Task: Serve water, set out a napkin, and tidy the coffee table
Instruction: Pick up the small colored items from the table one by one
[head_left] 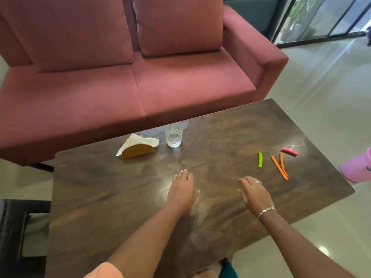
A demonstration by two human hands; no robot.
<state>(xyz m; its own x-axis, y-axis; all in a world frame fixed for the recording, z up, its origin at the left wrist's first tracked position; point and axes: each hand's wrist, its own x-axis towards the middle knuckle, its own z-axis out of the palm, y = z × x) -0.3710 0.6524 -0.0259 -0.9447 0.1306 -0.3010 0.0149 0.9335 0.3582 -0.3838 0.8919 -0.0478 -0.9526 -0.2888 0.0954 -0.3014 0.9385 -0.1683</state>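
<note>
Peach sleeve (104, 270) on left arm, silver chain bracelet (266, 211) on right wrist, ring (258, 181)

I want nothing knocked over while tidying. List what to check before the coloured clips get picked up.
1. Hands free: the left hand and right hand are open, holding nothing. Ok.
2. Upright: the clear textured glass tumbler stands apart from both hands. Ok.
3. Water in the tumbler. Cannot tell.
4. Stocked: the white paper napkins stand in the half-round wooden holder. Ok.
5. Tidied: the green plastic clip, orange plastic clip and pink plastic clip lie loose on the dark wooden table. Not ok.
6. Bare tabletop between right hand and clips. Ok.
</note>
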